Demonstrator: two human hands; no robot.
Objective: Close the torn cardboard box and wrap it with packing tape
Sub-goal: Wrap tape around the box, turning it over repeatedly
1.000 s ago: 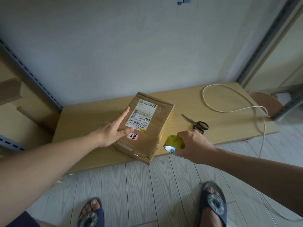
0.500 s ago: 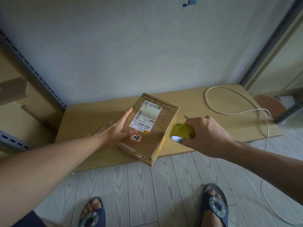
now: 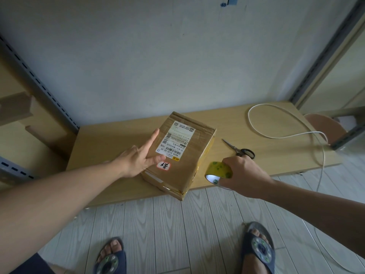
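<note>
While the cardboard box (image 3: pixel 194 155) is lying closed on the pale wooden tabletop (image 3: pixel 110 147), we are laying our left grip (image 3: pixel 138 161) on its top face near the left edge. That grip is released: the fingers are stretching out straight and spread across the cardboard, and the thumb is pointing toward a small red sticker (image 3: pixel 163 166) just below the white shipping label (image 3: pixel 175 139). The box is sitting turned at an angle, with its near corner poking slightly past the front edge of the tabletop.

We are grasping the roll of packing tape (image 3: pixel 218 171) in our right grip (image 3: pixel 243 175), the fingers curling round the yellowish roll and through its core. The roll is hovering just beside the box's right side, above the front edge of the tabletop. Glossy yellowish tape is showing along that right side and the near corner, but we cannot tell whether a strand is running from the roll to the box.

Black-handled scissors (image 3: pixel 240 151) are lying on the tabletop just behind our right grip, blades pointing toward the box. A white cable (image 3: pixel 276 136) is looping across the right end of the tabletop and trailing down to the floor. We are standing on grey plank flooring (image 3: pixel 177 234) in dark sandals (image 3: pixel 258 250).
</note>
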